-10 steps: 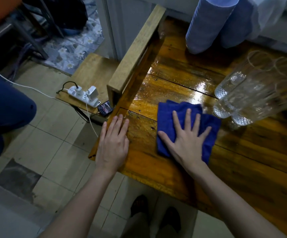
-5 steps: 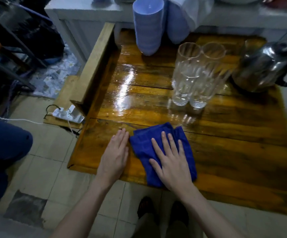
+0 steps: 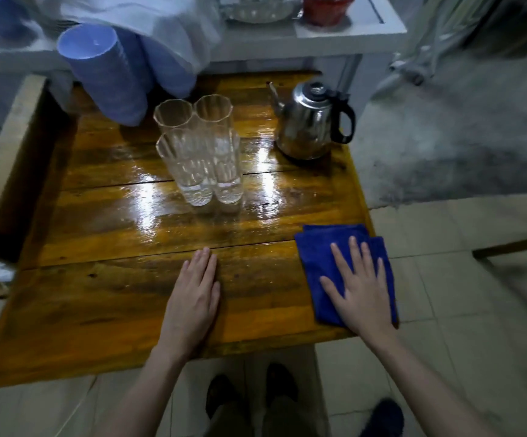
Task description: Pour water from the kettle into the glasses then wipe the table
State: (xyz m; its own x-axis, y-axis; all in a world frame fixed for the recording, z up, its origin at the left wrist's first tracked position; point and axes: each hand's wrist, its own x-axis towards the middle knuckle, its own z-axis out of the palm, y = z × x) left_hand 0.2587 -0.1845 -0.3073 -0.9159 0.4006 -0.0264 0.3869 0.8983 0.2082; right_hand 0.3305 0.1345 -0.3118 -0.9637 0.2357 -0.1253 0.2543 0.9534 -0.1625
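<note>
A wet, glossy wooden table (image 3: 104, 234) fills the view. Several clear ribbed glasses (image 3: 200, 152) stand clustered at its middle back. A steel kettle (image 3: 311, 121) with a black handle stands at the back right. A folded blue cloth (image 3: 325, 257) lies at the table's near right corner, partly over the edge. My right hand (image 3: 358, 288) presses flat on the cloth, fingers spread. My left hand (image 3: 192, 298) rests flat on bare wood near the front edge, holding nothing.
Stacked blue plastic cups (image 3: 104, 77) lean at the back left beside a raised wooden rail (image 3: 6, 146). A white counter (image 3: 334, 36) with a white cloth and containers stands behind. Tiled floor (image 3: 476, 310) and my shoes (image 3: 252, 392) lie below.
My right hand has slid the blue cloth from the table's left front across to its right front corner. The left hand stayed flat on the wood, and the view swung right.
</note>
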